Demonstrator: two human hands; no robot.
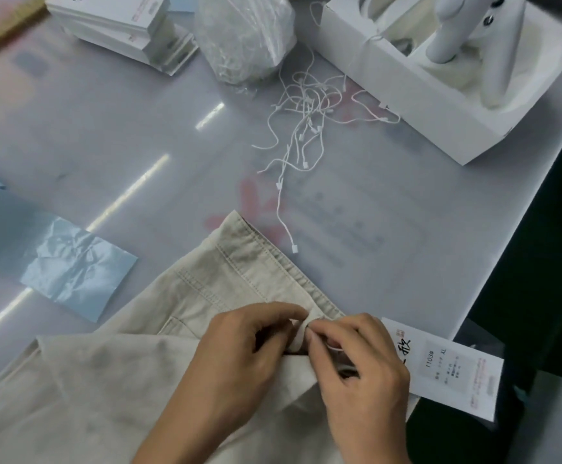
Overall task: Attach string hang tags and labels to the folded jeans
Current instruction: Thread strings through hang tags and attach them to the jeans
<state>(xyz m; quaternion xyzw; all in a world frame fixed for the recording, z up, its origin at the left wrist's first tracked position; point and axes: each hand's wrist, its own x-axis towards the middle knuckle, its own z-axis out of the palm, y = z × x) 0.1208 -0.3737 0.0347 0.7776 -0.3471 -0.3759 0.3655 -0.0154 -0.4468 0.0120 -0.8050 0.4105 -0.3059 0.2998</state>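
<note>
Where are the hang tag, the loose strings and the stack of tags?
hang tag (453, 366), head view: middle of its printed face.
loose strings (306, 108), head view: centre of the tangle.
stack of tags (112, 18), head view: top card.

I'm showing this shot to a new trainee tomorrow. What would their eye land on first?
First, the two hands at the bottom: the left hand and right hand pinch together at the waistband of the beige jeans, with a white hang tag beside the right hand. Next, the loose white tag strings scattered above on the table, near an open white box.
</note>
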